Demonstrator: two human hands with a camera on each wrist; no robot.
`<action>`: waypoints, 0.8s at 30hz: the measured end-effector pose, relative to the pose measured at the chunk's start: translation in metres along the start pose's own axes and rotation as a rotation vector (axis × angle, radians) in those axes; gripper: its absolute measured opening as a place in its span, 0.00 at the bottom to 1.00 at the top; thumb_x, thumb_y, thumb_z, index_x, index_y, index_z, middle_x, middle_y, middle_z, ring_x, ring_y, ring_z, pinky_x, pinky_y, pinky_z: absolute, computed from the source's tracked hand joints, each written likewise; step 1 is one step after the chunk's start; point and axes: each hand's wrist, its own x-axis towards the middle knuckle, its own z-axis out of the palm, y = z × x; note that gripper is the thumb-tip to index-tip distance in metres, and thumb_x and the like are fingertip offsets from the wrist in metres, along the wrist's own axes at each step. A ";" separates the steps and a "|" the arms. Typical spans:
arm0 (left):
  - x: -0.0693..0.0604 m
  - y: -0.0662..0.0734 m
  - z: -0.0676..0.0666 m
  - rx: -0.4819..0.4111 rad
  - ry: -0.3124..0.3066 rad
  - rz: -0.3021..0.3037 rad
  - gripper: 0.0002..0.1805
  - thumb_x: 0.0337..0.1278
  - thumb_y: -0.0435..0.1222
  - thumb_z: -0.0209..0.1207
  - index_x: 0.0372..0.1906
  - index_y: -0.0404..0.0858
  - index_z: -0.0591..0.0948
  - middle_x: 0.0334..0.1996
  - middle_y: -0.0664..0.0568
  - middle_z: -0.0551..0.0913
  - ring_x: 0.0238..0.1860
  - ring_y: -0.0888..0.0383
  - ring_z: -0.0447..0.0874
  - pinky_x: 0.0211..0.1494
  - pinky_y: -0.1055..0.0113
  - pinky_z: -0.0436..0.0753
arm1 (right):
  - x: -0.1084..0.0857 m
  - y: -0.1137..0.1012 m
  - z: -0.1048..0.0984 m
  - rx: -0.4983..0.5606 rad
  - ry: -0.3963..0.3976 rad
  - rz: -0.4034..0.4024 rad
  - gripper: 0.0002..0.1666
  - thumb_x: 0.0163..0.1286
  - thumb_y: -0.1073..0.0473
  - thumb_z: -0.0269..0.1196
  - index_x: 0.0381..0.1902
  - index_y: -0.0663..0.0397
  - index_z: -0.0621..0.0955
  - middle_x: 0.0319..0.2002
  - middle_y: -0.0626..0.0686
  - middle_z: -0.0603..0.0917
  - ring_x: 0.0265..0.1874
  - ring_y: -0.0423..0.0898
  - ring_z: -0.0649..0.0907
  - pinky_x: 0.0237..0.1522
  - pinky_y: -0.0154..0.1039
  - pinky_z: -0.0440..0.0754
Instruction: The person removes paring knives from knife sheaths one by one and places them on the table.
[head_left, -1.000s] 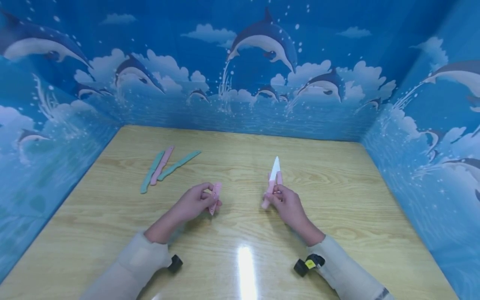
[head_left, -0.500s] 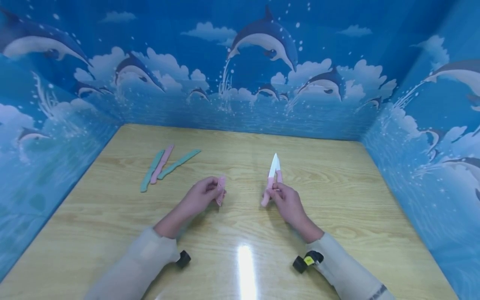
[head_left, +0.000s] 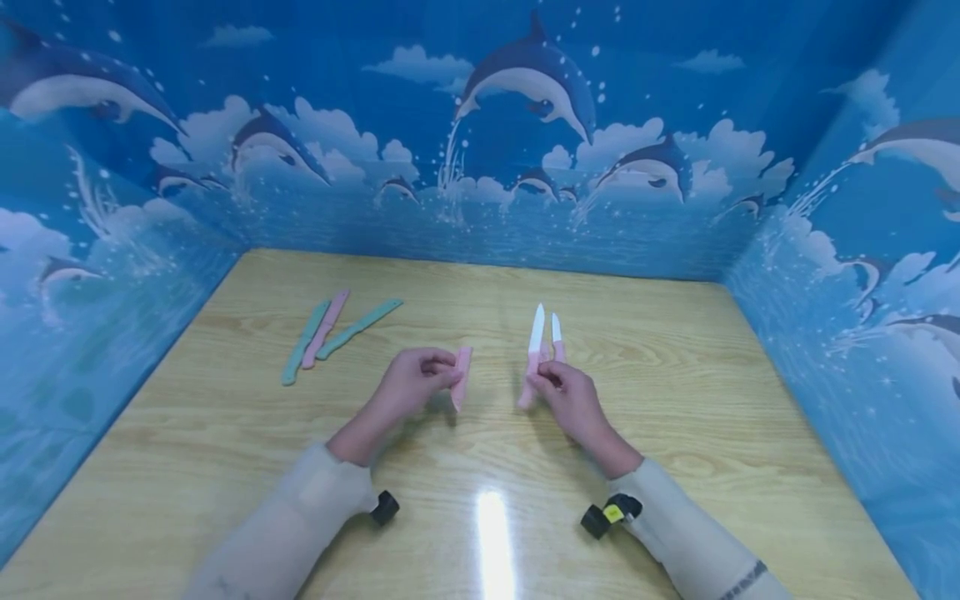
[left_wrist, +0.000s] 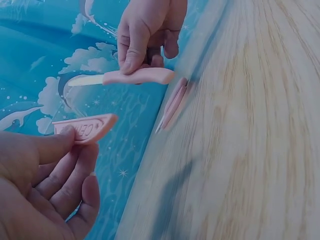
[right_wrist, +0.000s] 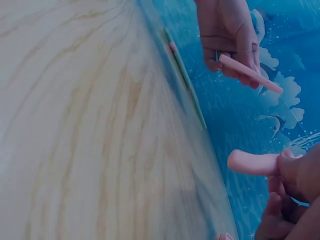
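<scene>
In the head view, my left hand (head_left: 408,387) pinches a pink blade sheath (head_left: 462,377) between thumb and fingers. Raised lettering shows on that sheath in the left wrist view. My right hand (head_left: 576,404) pinches a knife with a pink handle (left_wrist: 140,76) and a white blade (head_left: 537,327), which points away from me and is bare. Sheath and held knife are apart, both raised off the tabletop. Just beyond my right hand, a second pink-handled knife (head_left: 557,327) lies on the table, partly hidden by the fingers.
At the left back of the wooden table (head_left: 675,350) lie a green knife (head_left: 305,343), a pink knife (head_left: 326,330) and another green knife (head_left: 358,329), apparently sheathed. Dolphin-print walls (head_left: 480,225) enclose the back and sides.
My left hand has moved right and slightly away from me with the sheath, turning it. The knife in my right hand has shifted slightly left, so the lying knife's blade shows separately.
</scene>
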 end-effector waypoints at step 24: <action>0.019 0.010 0.021 -0.056 -0.023 -0.053 0.11 0.60 0.35 0.64 0.45 0.35 0.82 0.33 0.50 0.86 0.35 0.54 0.85 0.43 0.58 0.86 | 0.012 -0.004 0.003 0.089 -0.089 0.142 0.11 0.69 0.57 0.63 0.40 0.61 0.84 0.27 0.58 0.80 0.22 0.42 0.71 0.21 0.30 0.71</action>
